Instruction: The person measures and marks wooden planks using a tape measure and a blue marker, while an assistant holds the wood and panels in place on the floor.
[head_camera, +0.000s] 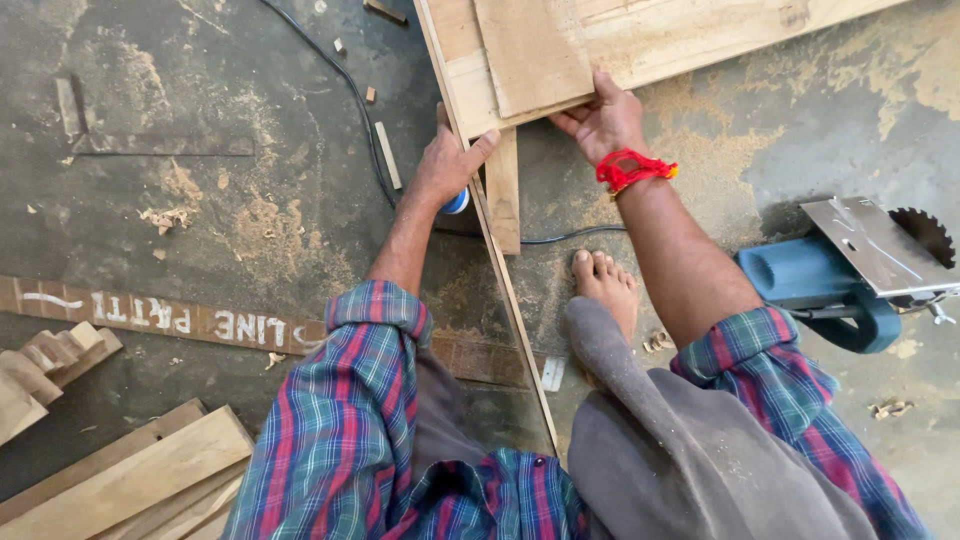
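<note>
My left hand (447, 163) presses against the edge of a long thin wooden strip (505, 290) and is closed around a small blue and white object (456, 203), mostly hidden under the palm. My right hand (603, 122), with a red thread at the wrist, grips the near corner of a pale wooden board (530, 55) that lies on a wider plank (680, 35). A short wooden piece (503, 190) hangs below the board between both hands. My bare foot (606, 285) rests on the floor beneath.
A blue circular saw (850, 275) with its blade exposed lies on the concrete floor at right. A black cable (365, 120) runs across the floor. Wood offcuts (130, 475) are stacked at lower left, with sawdust scattered about.
</note>
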